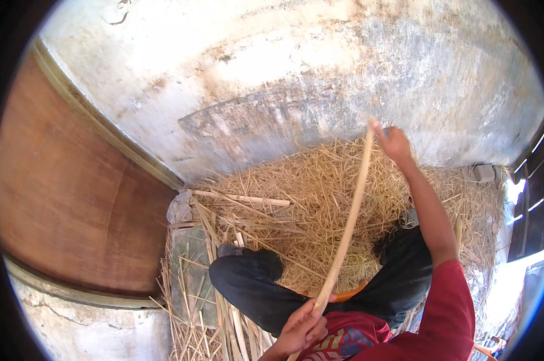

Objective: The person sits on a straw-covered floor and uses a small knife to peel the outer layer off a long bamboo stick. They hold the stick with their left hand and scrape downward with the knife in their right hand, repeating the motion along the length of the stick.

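A long pale bamboo strip (351, 222) slants from my lap up toward the wall, bowed slightly. My left hand (305, 326) is closed around its lower part, near my red shirt. At the strip's far end, my right hand (395, 144) is closed on the outstretched arm, its thumb side against the tip. A small bluish bit shows between its fingers; what it belongs to is hidden. My legs (257, 283) in dark trousers are spread to either side of the strip.
Thin shavings (320, 192) cover the floor up to the stained wall (272, 78). Several cut strips (230, 319) lie beside my left leg, over a grey slab (191, 259). A brown door panel (79, 186) stands at left. A small grey block (484, 173) sits by the wall at right.
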Demonstrator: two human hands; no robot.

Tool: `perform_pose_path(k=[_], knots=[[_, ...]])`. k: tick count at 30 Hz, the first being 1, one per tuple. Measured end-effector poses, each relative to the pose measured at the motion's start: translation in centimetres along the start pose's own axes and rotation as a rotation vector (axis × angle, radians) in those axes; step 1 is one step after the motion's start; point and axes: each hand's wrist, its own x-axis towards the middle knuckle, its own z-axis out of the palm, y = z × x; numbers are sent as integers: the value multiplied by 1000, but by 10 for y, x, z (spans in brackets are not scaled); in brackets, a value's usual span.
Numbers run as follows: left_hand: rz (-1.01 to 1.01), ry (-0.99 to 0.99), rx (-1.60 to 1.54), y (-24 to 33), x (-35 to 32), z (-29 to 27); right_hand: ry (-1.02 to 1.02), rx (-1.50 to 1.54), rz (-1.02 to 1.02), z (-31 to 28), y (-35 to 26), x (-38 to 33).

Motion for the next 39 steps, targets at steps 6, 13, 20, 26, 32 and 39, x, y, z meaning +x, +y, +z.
perform_pose_path(k=[6, 13, 20, 26, 32, 39], knots=[[110, 84, 218, -12, -28, -8, 23, 197, 229, -9, 73, 30], [427, 183, 223, 16, 18, -31, -318, 75, -640, -22, -80, -167], [473, 138, 385, 18, 20, -5, -286, -45, -343, -13, -82, -110], [523, 251, 449, 17, 21, -8, -303, -40, -648, 3, -84, -160], [513, 179, 478, -1, 18, -13, -198, 81, -431, 7, -71, -121], [486, 287, 586, 6, 21, -18, -231, 137, -732, 11, -85, -178]])
